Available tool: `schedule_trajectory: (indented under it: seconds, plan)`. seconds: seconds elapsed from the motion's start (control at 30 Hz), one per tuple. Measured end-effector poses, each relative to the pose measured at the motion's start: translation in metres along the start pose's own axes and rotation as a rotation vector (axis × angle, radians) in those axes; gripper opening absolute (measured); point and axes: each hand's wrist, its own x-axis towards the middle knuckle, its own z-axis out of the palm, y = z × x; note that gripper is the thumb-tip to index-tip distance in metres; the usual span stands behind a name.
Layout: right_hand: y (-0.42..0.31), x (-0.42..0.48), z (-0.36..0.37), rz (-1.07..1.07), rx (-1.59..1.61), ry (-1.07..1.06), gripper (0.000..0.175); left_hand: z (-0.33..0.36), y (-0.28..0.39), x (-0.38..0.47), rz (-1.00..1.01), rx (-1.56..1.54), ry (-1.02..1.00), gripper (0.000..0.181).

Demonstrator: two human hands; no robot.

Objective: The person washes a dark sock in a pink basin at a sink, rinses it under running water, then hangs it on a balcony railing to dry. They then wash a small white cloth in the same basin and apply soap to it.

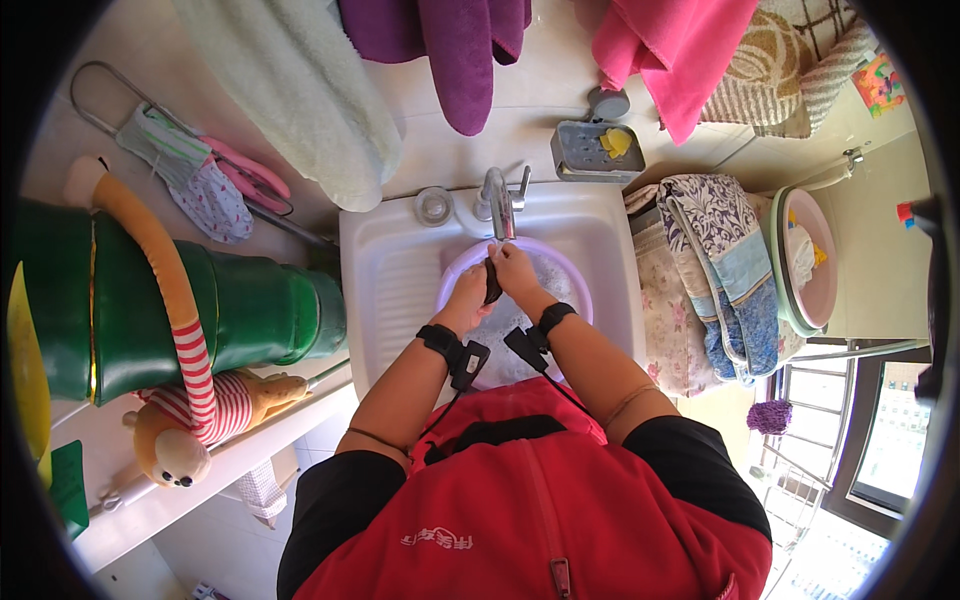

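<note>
Beneath the chrome faucet (501,206), my left hand (466,296) and my right hand (515,268) meet over a lilac plastic basin (583,289). Between them is a small dark item (492,282), perhaps wet cloth; its exact kind is unclear. My left fingers wrap around its lower part, while the right fingers pinch near its upper end, close under the spout. Soapy water (501,345) with white foam fills the basin, which stands in a white ceramic laundry sink (611,225). Both wrists wear black straps with small cabled modules.
A ribbed washboard slope (390,292) forms the sink's left side. Behind the faucet hangs a grey soap dish (581,154) with yellow soap (616,142). A green padded column (247,300) with a plush monkey (176,450) stands left. Folded fabrics (720,262) and stacked basins (814,259) are right.
</note>
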Motion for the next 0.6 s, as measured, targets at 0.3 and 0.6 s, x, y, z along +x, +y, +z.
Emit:
schedule_trajectory:
  seconds: [0.3, 0.6]
  plan:
    - [-0.021, -0.042, 0.005, -0.202, -0.173, 0.073, 0.030, -0.006, 0.002, -0.002, 0.045, -0.059, -0.047, 0.027]
    - [0.037, 0.009, 0.008, 0.474, 0.356, -0.293, 0.048, -0.007, 0.005, -0.009, 0.066, 0.328, -0.021, 0.028]
